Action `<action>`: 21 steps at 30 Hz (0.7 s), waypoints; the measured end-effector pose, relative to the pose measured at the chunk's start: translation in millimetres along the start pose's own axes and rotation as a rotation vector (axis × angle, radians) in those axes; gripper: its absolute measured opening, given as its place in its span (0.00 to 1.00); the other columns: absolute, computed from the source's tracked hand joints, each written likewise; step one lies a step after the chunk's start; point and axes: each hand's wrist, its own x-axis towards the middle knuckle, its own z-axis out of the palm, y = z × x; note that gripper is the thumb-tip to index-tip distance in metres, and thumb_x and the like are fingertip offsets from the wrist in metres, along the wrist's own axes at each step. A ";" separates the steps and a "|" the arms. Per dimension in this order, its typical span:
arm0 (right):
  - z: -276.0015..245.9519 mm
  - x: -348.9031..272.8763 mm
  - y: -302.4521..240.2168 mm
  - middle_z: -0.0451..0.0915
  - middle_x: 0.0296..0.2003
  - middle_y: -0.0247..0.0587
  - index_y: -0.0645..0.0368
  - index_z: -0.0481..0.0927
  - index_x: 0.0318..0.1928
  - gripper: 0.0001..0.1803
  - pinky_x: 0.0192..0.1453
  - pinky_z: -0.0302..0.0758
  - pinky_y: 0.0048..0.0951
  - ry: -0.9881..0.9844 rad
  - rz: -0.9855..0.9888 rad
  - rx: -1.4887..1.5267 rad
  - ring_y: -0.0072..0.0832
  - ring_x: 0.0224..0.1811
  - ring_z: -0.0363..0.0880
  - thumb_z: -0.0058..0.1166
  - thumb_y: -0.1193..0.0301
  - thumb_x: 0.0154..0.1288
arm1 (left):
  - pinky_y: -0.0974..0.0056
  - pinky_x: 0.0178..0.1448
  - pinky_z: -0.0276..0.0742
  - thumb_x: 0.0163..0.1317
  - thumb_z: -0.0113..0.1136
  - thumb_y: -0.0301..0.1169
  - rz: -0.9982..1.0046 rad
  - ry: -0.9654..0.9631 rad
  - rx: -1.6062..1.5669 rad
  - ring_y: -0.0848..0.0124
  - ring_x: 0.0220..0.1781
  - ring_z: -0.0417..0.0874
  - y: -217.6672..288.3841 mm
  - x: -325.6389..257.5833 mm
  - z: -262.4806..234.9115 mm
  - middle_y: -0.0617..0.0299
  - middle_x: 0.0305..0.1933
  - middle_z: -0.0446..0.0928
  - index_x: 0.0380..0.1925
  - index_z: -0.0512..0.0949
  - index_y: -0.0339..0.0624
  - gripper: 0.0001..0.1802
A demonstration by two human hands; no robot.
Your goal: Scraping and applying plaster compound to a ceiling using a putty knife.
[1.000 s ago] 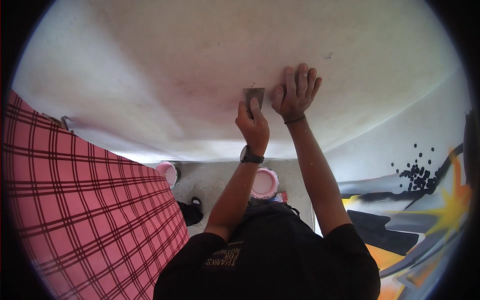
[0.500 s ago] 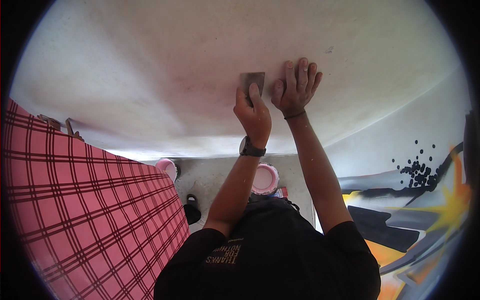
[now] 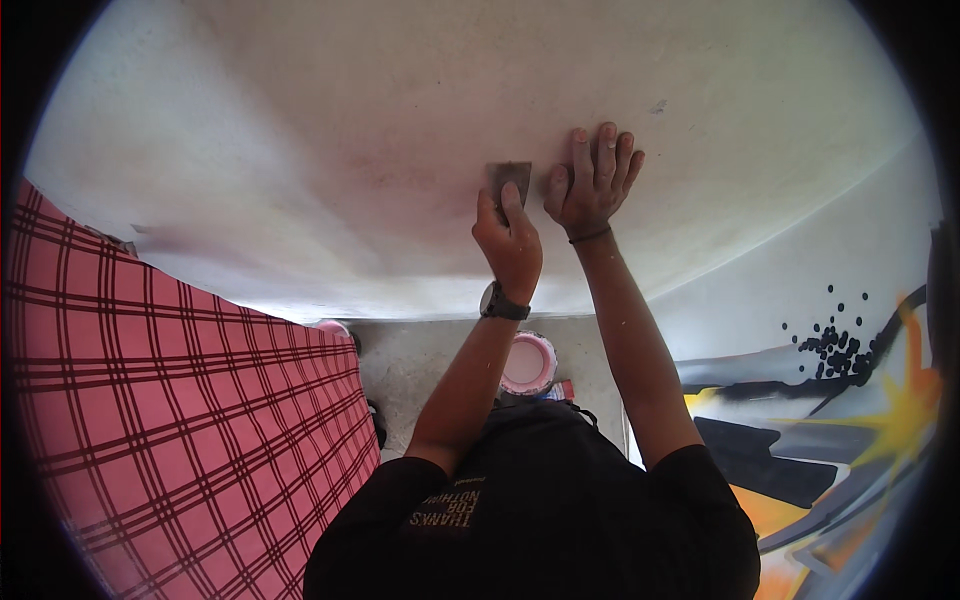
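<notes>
One black, short-sleeved cloth shirt point(image 3: 580, 500) with a patch of gold lettering lies nearest to us, and from its sleeves our two bare forearms point(image 3: 640, 350) stretch forward. On the left wrist we wear a dark, round-faced watch point(image 3: 505, 303), on the right a thin black band point(image 3: 590, 236). Our left hand point(image 3: 510, 245) is clamped on a flat, grey, wedge-shaped scraper point(image 3: 514, 172), thumb along its face and the wider end pointing away from us; the scraper is at the middle of a pale, smooth plaster wall point(image 3: 380, 110), well above that wall's bottom edge, though we cannot tell whether its tip touches. Our right hand point(image 3: 590, 190) is apart from the left, its dusty fingers spread and laid against the plaster, just right of the scraper. Beyond those fingertips, toward the right, we see a small grey mark point(image 3: 657, 106). Along our left runs a pink surface point(image 3: 190, 390) crossed by dark plaid lines. Past the plaster wall's right edge, a pale side wall point(image 3: 720, 290) carries a painted mural point(image 3: 850, 420) in yellow, orange, grey and black, with a cluster of black dots. Farthest down, on the grey concrete floor point(image 3: 420, 350), a round, pink-rimmed bucket point(image 3: 551, 372) stands near the plaster wall's bottom edge, beside a small red-and-white object point(image 3: 564, 389) too small for us to name; a second pink bucket point(image 3: 335, 327) shows partly beyond the plaid surface's far corner.
</notes>
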 end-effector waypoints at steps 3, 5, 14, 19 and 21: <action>0.9 1.4 -3.2 0.61 0.74 0.51 0.57 0.72 0.68 0.29 0.82 0.37 0.55 -0.002 -0.001 0.010 0.50 0.80 0.49 0.36 0.56 0.75 | 0.67 0.25 0.59 0.76 0.51 0.34 0.021 0.003 0.040 0.81 0.22 0.64 -8.1 -1.1 -3.1 0.65 0.19 0.68 0.30 0.69 0.36 0.16; 1.0 2.0 -2.8 0.61 0.74 0.51 0.57 0.72 0.68 0.29 0.82 0.37 0.55 -0.011 0.002 -0.006 0.50 0.80 0.49 0.36 0.56 0.75 | 0.70 0.25 0.57 0.77 0.50 0.35 0.027 0.000 0.040 0.84 0.22 0.63 -8.2 -1.2 -3.0 0.71 0.19 0.65 0.29 0.69 0.38 0.16; 1.2 3.7 0.3 0.60 0.74 0.51 0.57 0.72 0.68 0.28 0.82 0.38 0.55 0.014 -0.004 -0.006 0.51 0.80 0.49 0.36 0.57 0.75 | 0.69 0.24 0.58 0.77 0.51 0.35 0.041 0.003 0.081 0.83 0.22 0.63 -7.7 -1.1 0.8 0.70 0.19 0.65 0.30 0.69 0.38 0.15; -1.8 5.6 3.9 0.61 0.74 0.51 0.57 0.73 0.68 0.28 0.82 0.38 0.55 0.013 0.000 -0.005 0.51 0.80 0.50 0.36 0.57 0.76 | 0.69 0.25 0.59 0.77 0.50 0.35 0.068 -0.001 -0.026 0.82 0.22 0.63 6.5 10.9 15.4 0.70 0.19 0.66 0.30 0.69 0.37 0.16; -1.1 4.8 4.9 0.61 0.74 0.51 0.57 0.73 0.67 0.28 0.82 0.38 0.55 0.023 -0.002 -0.007 0.51 0.80 0.50 0.36 0.56 0.76 | 0.69 0.25 0.59 0.77 0.50 0.35 0.046 -0.002 0.013 0.82 0.22 0.63 0.6 -0.8 8.5 0.70 0.20 0.66 0.30 0.69 0.37 0.16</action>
